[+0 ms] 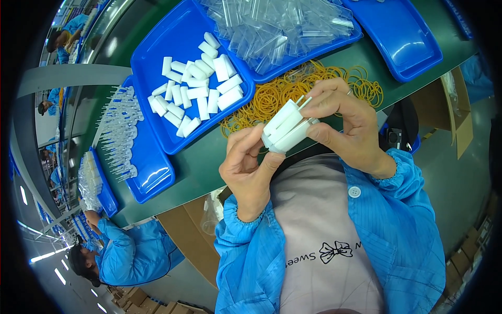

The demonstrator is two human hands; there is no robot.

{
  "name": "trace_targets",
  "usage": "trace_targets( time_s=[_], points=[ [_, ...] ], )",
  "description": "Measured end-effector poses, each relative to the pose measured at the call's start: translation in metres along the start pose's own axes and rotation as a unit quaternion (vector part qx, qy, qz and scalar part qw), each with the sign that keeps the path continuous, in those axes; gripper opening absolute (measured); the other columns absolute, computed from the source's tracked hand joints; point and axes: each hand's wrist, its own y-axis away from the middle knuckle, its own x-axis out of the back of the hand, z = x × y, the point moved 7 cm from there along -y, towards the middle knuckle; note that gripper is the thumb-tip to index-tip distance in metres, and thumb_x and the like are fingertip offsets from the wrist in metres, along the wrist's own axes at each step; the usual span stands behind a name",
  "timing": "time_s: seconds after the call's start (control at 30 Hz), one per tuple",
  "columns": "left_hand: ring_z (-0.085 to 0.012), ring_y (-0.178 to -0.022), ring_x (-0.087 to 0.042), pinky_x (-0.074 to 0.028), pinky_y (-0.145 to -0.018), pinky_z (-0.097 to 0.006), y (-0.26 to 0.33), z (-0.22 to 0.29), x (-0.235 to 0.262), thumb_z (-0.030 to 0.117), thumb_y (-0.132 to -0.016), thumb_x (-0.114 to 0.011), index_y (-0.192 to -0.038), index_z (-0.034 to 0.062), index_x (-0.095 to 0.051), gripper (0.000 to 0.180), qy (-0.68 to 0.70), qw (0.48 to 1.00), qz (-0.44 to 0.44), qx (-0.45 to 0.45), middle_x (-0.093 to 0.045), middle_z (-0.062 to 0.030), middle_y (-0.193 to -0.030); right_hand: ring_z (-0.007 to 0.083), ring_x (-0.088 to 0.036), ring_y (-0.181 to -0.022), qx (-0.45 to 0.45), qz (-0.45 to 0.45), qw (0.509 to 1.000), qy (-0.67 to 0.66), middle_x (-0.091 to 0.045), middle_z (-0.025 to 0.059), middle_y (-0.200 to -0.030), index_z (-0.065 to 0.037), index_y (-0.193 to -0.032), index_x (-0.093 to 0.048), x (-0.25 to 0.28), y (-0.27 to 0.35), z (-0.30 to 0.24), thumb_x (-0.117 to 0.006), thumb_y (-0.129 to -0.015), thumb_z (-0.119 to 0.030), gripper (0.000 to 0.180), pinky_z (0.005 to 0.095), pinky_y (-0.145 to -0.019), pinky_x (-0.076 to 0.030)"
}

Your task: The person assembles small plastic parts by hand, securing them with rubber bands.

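One white assembly (286, 127) held between left hand (248, 170) and right hand (349, 125)

Held up in front of the body, tilted, near the close edge of the green worktop (193, 172), just before a pile of yellow rubber bands (261, 102). Made up of long white pieces side by side, with a narrow gap between and thin prongs (305, 102) sticking out at the upper end.

Left fingers closed on the lower end, thumb underneath, pinching it from both sides. Right fingers curved over the upper end by the prongs, thumb pressed to the near side – pinching the same assembly across its width. Cannot tell whether the right fingertips touch the prongs themselves.

Beyond the left hand, a large blue tray (149, 68) with loose white blocks (198, 93) scattered in a heap. Next to it, farther back, a second tray (314, 55) piled with clear plastic sleeves (277, 34). To the right of that, another blue tray (408, 47), glossy inside. On the far left, a blue tray (151, 180) bearing rows of clear stemmed parts (121, 133) – and past it a smaller tray (107, 191). Below, at lower left, a co-worker (133, 254) in blue, beside a cardboard box (183, 227).
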Motion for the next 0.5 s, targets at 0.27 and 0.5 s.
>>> trace_targets(
  time_s=[0.27, 0.5],
  points=[
    [-0.022, -0.109, -0.055, -0.044, -0.097, -0.035, -0.003, -0.009, -0.007, -0.01, -0.076, -0.064, -0.128, -0.0039, -0.047, 0.055, 0.043, 0.996, 0.004, 0.077, -0.05, -0.0121, -0.118, 0.0221, -0.056, -0.094, 0.08, -0.036, 0.99, 0.109, -0.064, 0.006, -0.092, -0.005, -0.095, -0.068, 0.004, -0.014, -0.011, -0.07, -0.077, -0.012, 0.02, 0.0328, -0.084, -0.043],
    [-0.0233, -0.116, -0.051, -0.039, -0.1, -0.037, -0.009, -0.004, 0.01, -0.001, -0.079, -0.055, -0.139, -0.0007, -0.031, 0.064, 0.084, 0.991, 0.061, 0.086, -0.05, -0.0152, -0.126, 0.0229, -0.054, -0.083, 0.065, 0.007, 0.962, 0.267, -0.061, 0.0046, -0.087, -0.009, -0.095, -0.067, 0.044, -0.033, 0.028, -0.063, -0.08, -0.006, 0.016, 0.0317, -0.071, -0.042]
  ],
)
